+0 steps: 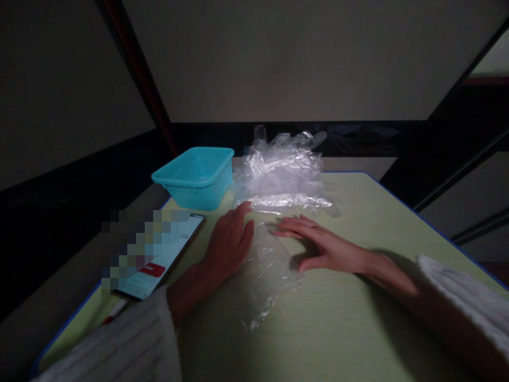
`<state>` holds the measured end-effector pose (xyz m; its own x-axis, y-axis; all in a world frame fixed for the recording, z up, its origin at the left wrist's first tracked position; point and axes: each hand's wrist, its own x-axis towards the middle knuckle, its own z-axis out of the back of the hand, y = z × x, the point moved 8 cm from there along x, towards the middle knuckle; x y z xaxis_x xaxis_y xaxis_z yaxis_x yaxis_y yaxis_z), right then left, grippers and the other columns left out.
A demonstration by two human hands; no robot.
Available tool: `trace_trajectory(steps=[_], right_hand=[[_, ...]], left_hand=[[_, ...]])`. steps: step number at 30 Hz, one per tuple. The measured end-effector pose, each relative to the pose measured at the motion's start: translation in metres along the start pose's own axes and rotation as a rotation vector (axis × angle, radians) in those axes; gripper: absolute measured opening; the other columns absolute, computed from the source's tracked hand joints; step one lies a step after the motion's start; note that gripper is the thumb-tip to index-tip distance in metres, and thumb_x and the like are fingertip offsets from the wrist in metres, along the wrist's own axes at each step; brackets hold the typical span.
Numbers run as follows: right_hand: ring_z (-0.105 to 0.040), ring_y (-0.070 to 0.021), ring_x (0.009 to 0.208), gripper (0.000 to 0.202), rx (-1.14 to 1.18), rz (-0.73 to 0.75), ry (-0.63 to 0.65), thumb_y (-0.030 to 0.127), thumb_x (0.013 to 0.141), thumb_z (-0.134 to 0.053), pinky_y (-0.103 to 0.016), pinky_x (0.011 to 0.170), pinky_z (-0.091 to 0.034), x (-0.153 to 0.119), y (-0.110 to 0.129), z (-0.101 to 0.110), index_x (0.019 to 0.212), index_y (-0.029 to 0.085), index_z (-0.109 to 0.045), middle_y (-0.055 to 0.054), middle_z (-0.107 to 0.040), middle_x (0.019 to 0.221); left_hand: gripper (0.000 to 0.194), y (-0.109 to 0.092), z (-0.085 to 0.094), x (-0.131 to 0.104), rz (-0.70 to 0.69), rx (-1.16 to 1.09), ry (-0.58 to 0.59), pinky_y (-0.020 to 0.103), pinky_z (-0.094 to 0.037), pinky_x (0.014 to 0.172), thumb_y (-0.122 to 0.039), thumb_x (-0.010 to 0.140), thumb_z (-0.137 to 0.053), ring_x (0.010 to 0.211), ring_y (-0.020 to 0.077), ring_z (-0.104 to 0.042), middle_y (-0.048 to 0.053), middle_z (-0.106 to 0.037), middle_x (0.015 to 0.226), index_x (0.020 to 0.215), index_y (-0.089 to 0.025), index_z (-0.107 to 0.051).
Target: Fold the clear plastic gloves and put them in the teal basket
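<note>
A thin clear plastic sheet, apparently a disposable glove (pixel 267 270), lies crinkled on the table between my hands. My left hand (pixel 228 239) is palm down at its left edge, with the fingers stretched forward and the thumb apart. On the other side, my right hand (pixel 314 241) is open, its fingers pointing left over the plastic's upper right edge and its thumb near the right edge. Just beyond my fingertips is a heap of shiny clear plastic gloves (pixel 282 178), with finger-shaped ends sticking out at the back. Neither hand grips anything visibly.
A turquoise plastic basin (pixel 194 183) stands at the back left. A phone (pixel 159 268) with a lit, partly blurred screen lies beside my left forearm, near a red and white object (pixel 114 312). The pale table (pixel 342 329) has a blue edge; a light panel rises behind it.
</note>
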<state>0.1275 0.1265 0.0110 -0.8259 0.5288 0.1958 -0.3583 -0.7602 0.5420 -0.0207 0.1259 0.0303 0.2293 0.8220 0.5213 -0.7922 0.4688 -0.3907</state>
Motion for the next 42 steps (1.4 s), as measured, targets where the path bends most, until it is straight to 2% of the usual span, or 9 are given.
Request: trace_trajectory(steps=[2, 5, 10, 17, 21, 24, 26, 30, 42], right_hand=[[-0.018, -0.028, 0.135, 0.078, -0.034, -0.026, 0.098, 0.054, 0.072, -0.063, -0.055, 0.108, -0.007, 0.003, -0.004, -0.01, 0.137, 0.024, -0.033, -0.009, -0.031, 0.145], [-0.009, -0.0283, 0.137, 0.088, -0.057, -0.057, 0.193, 0.058, 0.07, -0.062, -0.056, 0.107, -0.001, 0.004, -0.006, -0.018, 0.141, 0.024, -0.024, -0.008, -0.023, 0.148], [-0.005, -0.0308, 0.137, 0.099, -0.111, -0.123, 0.219, 0.063, 0.067, -0.062, -0.057, 0.107, 0.0, 0.0, -0.008, -0.018, 0.144, 0.02, -0.016, -0.011, -0.017, 0.149], [-0.019, -0.0365, 0.133, 0.095, -0.25, -0.217, 0.127, 0.063, 0.072, -0.056, -0.063, 0.104, -0.012, -0.024, 0.003, -0.006, 0.143, 0.014, -0.017, -0.022, -0.027, 0.144], [-0.024, -0.0367, 0.132, 0.085, -0.257, -0.213, 0.027, 0.061, 0.076, -0.052, -0.063, 0.104, -0.016, -0.033, 0.008, 0.004, 0.142, 0.015, -0.023, -0.02, -0.033, 0.142], [-0.032, -0.0337, 0.129, 0.073, -0.236, -0.207, -0.103, 0.056, 0.081, -0.05, -0.06, 0.105, -0.018, -0.031, 0.002, 0.014, 0.139, 0.016, -0.029, -0.019, -0.039, 0.138], [-0.035, -0.0323, 0.128, 0.074, -0.202, -0.19, -0.144, 0.055, 0.08, -0.052, -0.06, 0.105, -0.017, -0.027, -0.004, 0.017, 0.139, 0.017, -0.026, -0.017, -0.044, 0.135], [-0.035, -0.0331, 0.127, 0.086, -0.172, -0.164, -0.097, 0.055, 0.074, -0.06, -0.062, 0.105, -0.012, -0.02, -0.013, 0.011, 0.14, 0.019, -0.019, -0.015, -0.05, 0.131], [-0.029, -0.0362, 0.13, 0.1, -0.144, -0.241, -0.041, 0.063, 0.066, -0.063, -0.062, 0.105, -0.012, -0.022, -0.023, 0.004, 0.142, 0.015, -0.018, -0.021, -0.037, 0.14]], left_hand=[[0.035, 0.0, 0.001, 0.0, 0.0, 0.006, -0.004, 0.042, -0.043, 0.09, -0.023, 0.088, -0.029, 0.102, 0.0249, -0.056, 0.014, -0.061, 0.109, 0.117, -0.008, -0.043], [0.033, -0.001, 0.001, 0.0, -0.001, 0.02, -0.004, 0.042, -0.044, 0.089, -0.023, 0.088, -0.03, 0.101, 0.0248, -0.057, 0.014, -0.061, 0.108, 0.116, -0.009, -0.044], [0.031, -0.004, 0.002, 0.0, -0.007, 0.025, -0.002, 0.043, -0.044, 0.088, -0.021, 0.088, -0.031, 0.101, 0.0254, -0.056, 0.015, -0.061, 0.107, 0.113, -0.009, -0.046], [0.028, 0.001, 0.001, 0.0, 0.044, 0.052, 0.03, 0.043, -0.043, 0.091, -0.021, 0.088, -0.031, 0.103, 0.0242, -0.055, 0.013, -0.06, 0.111, 0.11, -0.012, -0.046], [0.028, 0.002, -0.001, 0.0, 0.04, 0.045, 0.045, 0.044, -0.043, 0.089, -0.022, 0.088, -0.031, 0.102, 0.0248, -0.056, 0.014, -0.06, 0.11, 0.109, -0.011, -0.047], [0.028, 0.002, -0.001, 0.0, 0.034, 0.03, 0.042, 0.043, -0.044, 0.088, -0.022, 0.088, -0.031, 0.1, 0.0248, -0.056, 0.014, -0.061, 0.108, 0.108, -0.011, -0.047], [0.027, 0.003, -0.002, 0.0, 0.04, 0.028, 0.042, 0.043, -0.044, 0.088, -0.022, 0.088, -0.032, 0.099, 0.0247, -0.057, 0.014, -0.061, 0.107, 0.107, -0.012, -0.047], [0.027, 0.003, -0.003, -0.001, 0.045, 0.023, 0.057, 0.044, -0.044, 0.087, -0.022, 0.088, -0.032, 0.098, 0.025, -0.057, 0.014, -0.061, 0.106, 0.108, -0.012, -0.047], [0.027, 0.003, -0.006, -0.001, 0.052, 0.047, 0.095, 0.043, -0.044, 0.088, -0.023, 0.088, -0.032, 0.099, 0.0249, -0.057, 0.014, -0.061, 0.106, 0.107, -0.012, -0.048]])
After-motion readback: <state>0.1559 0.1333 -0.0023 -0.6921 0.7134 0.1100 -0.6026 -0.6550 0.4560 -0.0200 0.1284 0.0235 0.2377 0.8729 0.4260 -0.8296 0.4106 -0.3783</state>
